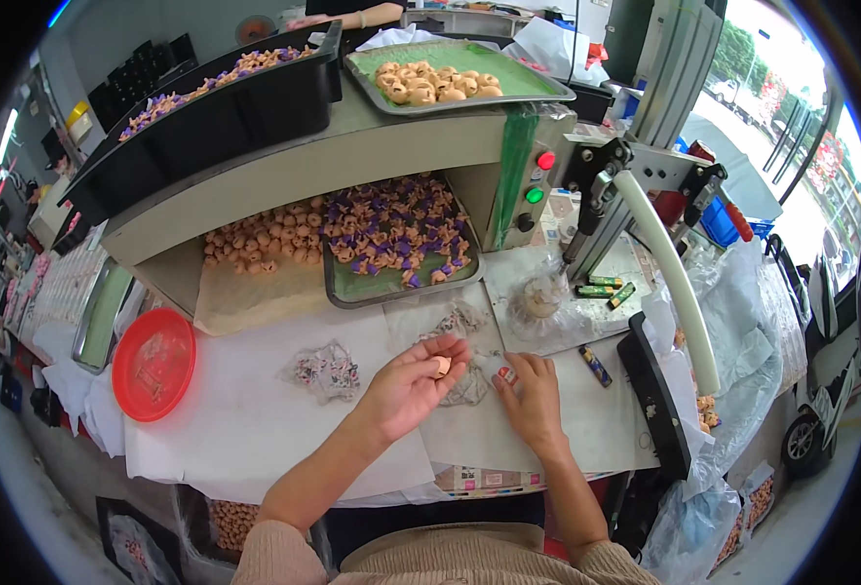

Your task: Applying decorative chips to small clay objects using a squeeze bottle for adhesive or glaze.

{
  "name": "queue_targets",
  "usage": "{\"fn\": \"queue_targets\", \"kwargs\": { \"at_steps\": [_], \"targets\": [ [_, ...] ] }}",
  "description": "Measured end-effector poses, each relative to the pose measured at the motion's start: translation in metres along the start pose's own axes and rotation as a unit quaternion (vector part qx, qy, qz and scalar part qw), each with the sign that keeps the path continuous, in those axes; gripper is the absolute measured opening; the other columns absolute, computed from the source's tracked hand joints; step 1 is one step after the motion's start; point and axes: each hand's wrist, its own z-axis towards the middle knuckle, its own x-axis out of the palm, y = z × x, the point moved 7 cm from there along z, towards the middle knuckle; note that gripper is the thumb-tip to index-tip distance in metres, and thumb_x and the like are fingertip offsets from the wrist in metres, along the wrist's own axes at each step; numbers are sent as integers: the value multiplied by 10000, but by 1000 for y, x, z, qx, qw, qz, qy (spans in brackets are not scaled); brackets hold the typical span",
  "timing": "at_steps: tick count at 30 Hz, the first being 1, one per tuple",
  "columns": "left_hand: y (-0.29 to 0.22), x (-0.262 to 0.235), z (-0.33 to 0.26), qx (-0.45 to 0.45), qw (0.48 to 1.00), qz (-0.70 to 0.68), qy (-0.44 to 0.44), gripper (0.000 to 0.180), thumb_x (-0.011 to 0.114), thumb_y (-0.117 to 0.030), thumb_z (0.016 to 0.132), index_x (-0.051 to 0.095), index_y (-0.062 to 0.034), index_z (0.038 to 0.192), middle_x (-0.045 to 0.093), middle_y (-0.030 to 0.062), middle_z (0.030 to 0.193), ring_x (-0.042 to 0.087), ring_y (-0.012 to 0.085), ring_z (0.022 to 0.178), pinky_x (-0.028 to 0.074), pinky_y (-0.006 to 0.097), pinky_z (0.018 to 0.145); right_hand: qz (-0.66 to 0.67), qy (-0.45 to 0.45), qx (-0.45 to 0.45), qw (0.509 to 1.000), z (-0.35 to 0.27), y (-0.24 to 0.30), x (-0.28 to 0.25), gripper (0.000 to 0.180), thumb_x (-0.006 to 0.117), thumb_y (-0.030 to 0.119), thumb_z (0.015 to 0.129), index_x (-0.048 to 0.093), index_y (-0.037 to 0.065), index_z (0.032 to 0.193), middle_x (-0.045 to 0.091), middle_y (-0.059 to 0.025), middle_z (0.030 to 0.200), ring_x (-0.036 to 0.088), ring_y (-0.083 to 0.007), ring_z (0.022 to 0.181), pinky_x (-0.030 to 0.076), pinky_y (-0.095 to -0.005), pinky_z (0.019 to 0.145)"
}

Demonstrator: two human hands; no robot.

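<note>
Centrally, left hand [406, 385] pinching a small tan snack piece [441, 367] above the white tabletop [245, 419], right hand [531, 390] pressing a small printed wrapper [505, 374] flat, clear printed wrappers [325, 370] beside, red round lid [153, 364] at left edge.

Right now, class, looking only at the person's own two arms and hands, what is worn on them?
Both forearms come up from the lower edge with beige ribbed knit sleeves pushed back near the elbows. The left hand and right hand are bare: no gloves, rings, watch or markings show.
</note>
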Motion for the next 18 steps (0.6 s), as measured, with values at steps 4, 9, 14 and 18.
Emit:
{"fn": "queue_targets", "kwargs": {
  "at_steps": [4, 9, 14, 18],
  "targets": [
    [-1, -29, -34, -12, 998, -45, 47, 316, 540, -188, 950, 523, 15, 1191, 562, 161, 1196, 607, 219, 1010, 532, 304, 908, 34, 77, 71, 994, 0, 7, 17, 370, 704, 109, 764, 607, 12, 1107, 596, -186, 1035, 560, -362, 904, 456, -405, 826],
    [13, -58, -46, -35, 980, -127, 148, 401, 549, -295, 941, 505, -25, 1234, 549, 138, 1242, 612, 195, 1052, 527, 291, 923, 178, 46, 92, 979, -4, 18, 17, 362, 730, 107, 769, 609, 5, 1094, 604, -124, 994, 585, -244, 871, 469, -306, 766],
    [15, -70, -51, 8, 999, -48, -16, 364, 528, -190, 963, 471, -36, 1288, 540, 151, 1262, 608, 225, 1076, 542, 283, 904, 267, 94, 149, 947, -20, 33, 13, 380, 768, 113, 759, 603, 4, 1084, 584, -57, 976, 552, -127, 872, 452, -248, 749],
    [21, -79, -49, -3, 999, -30, -22, 341, 523, -127, 960, 463, -46, 1286, 527, 159, 1277, 607, 231, 1085, 534, 290, 924, 349, 26, 156, 924, -27, 47, 2, 402, 823, 114, 692, 595, 18, 1009, 552, -42, 943, 541, -123, 835, 444, -246, 729]
  ]
}}
